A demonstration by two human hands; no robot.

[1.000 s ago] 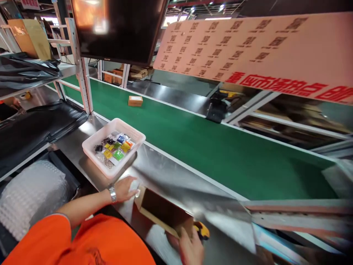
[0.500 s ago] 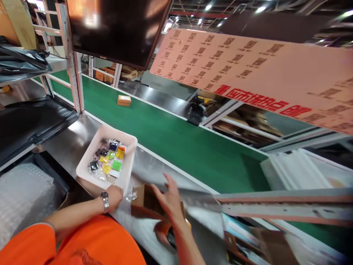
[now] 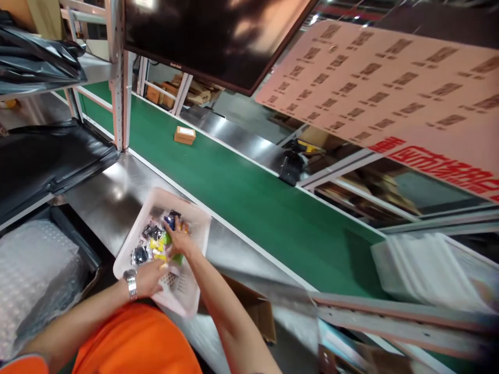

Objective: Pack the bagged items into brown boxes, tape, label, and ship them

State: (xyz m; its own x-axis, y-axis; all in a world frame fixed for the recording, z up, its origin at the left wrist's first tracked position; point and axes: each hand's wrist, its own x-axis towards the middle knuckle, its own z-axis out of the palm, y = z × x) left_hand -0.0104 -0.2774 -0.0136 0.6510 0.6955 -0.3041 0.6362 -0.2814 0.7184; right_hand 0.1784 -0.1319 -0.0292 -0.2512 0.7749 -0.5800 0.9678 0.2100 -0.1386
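A white plastic basket [image 3: 127,254] rests on the metal table, holding several small bagged items in black, blue, yellow and green. Inside it, my right hand [image 3: 180,241] reaches over the dark blue packet [image 3: 170,222] with fingers spread. My left hand [image 3: 150,278], with a watch on the wrist, is over the near side of the basket, its fingertips at the yellow packets [image 3: 156,244]; whether it grips one is too small to tell. An open cardboard box [image 3: 261,317] stands right of the basket, partly hidden by my right forearm.
Beyond the metal table [image 3: 105,200] runs a green conveyor [image 3: 249,192] carrying a small brown box [image 3: 184,135]. Bubble wrap [image 3: 39,270] lies at the left. A metal rail [image 3: 390,317] crosses the right side, near stacked white trays [image 3: 413,265]. A screen [image 3: 214,36] hangs above.
My right hand has moved left from the cardboard box into the basket. My left hand has left the basket's rim and reaches inside. The view has shifted.
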